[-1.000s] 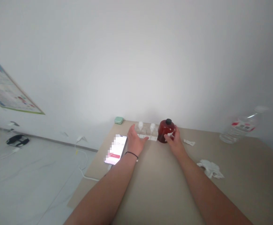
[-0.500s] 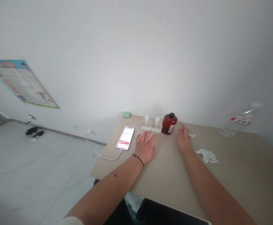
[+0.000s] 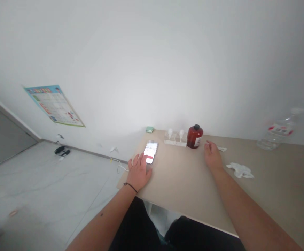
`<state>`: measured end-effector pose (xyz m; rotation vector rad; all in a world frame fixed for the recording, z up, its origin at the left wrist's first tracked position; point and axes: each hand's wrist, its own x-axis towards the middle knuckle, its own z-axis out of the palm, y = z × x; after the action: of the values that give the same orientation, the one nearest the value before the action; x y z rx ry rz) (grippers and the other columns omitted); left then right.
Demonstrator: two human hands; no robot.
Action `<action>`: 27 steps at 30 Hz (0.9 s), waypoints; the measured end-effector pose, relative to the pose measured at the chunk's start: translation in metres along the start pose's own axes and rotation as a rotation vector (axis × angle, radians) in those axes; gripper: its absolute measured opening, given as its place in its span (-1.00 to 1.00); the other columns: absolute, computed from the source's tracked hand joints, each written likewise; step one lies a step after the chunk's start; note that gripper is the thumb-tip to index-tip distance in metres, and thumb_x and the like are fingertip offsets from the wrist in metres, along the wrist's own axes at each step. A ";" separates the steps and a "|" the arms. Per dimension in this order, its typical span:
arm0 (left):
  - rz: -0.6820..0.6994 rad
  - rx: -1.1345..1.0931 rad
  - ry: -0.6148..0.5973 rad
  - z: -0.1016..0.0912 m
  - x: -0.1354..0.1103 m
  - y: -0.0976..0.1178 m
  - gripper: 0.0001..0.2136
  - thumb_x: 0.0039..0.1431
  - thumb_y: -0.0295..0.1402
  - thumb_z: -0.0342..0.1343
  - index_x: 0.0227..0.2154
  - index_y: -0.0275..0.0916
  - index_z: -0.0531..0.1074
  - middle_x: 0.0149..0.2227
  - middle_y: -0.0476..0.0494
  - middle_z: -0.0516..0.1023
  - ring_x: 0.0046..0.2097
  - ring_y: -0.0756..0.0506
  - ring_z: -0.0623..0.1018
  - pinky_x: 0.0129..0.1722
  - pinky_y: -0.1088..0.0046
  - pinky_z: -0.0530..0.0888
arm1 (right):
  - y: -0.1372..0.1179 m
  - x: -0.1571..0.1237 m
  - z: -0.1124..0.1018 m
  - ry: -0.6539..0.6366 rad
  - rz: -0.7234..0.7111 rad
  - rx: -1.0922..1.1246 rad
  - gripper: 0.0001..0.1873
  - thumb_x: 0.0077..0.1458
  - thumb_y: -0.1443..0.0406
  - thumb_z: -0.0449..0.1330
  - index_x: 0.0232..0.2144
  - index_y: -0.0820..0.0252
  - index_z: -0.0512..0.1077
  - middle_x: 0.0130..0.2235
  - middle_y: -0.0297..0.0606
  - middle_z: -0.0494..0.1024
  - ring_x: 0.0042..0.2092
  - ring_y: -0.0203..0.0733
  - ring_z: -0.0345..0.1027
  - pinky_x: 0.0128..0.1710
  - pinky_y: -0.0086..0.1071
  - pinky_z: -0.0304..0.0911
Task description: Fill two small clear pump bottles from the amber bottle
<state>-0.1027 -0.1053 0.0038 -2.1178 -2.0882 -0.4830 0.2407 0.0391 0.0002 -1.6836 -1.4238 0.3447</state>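
My left hand (image 3: 138, 171) is over the left part of the table, fingers spread, with nothing in it. Its fingertips reach the lower end of a lit phone (image 3: 150, 153), part of whose screen is blurred out. I cannot tell whether they touch the glass. On the table's right half rests my right hand (image 3: 213, 157), loosely curled, thumb and forefinger a little apart; nothing shows in it. Just beyond it stands a brown bottle (image 3: 194, 136) with a black cap. Beside the bottle a clear holder (image 3: 175, 138) carries two white bulb-shaped pieces.
Crumpled tissue (image 3: 240, 170) lies right of my right forearm, and a small white scrap (image 3: 222, 149) is behind that hand. A clear plastic bottle (image 3: 278, 132) stands far right. A green case (image 3: 149, 129) sits at the back left corner. The wall borders the table (image 3: 183, 181).
My left hand has moved left and towards me, from the table's middle to the phone's lower end. My right hand stays near the brown bottle, its fingers more curled. The view has shifted left.
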 end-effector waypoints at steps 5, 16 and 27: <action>0.012 -0.059 -0.061 0.000 0.003 0.003 -0.46 0.25 -0.26 0.04 0.26 -0.23 0.16 0.33 -0.30 0.30 0.37 -0.33 0.18 0.33 -0.18 0.03 | -0.010 -0.003 -0.007 -0.016 0.041 -0.189 -0.47 0.28 0.09 -0.16 -0.05 0.32 0.43 -0.12 0.11 0.56 -0.09 0.08 0.42 -0.08 -0.15 0.26; 0.017 -0.081 -0.073 -0.004 0.003 0.004 -0.47 0.26 -0.25 0.03 0.25 -0.31 0.18 0.23 -0.39 0.41 0.34 -0.33 0.25 0.32 -0.14 0.06 | -0.040 -0.017 -0.004 -0.369 0.064 -0.648 -0.50 0.27 0.18 -0.08 -0.21 0.24 0.64 -0.08 0.13 0.63 -0.07 0.16 0.54 -0.09 -0.02 0.36; 0.020 -0.086 -0.059 -0.001 0.002 0.002 -0.46 0.26 -0.26 0.05 0.25 -0.36 0.19 0.17 -0.41 0.47 0.31 -0.33 0.27 0.31 -0.12 0.08 | -0.049 -0.023 -0.006 -0.391 0.060 -0.747 -0.47 0.28 0.21 -0.11 -0.14 0.29 0.63 -0.05 0.15 0.63 -0.03 0.17 0.53 -0.09 -0.05 0.38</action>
<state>-0.1006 -0.1038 0.0061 -2.2239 -2.1119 -0.5233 0.2062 0.0135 0.0334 -2.3481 -1.9482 0.1843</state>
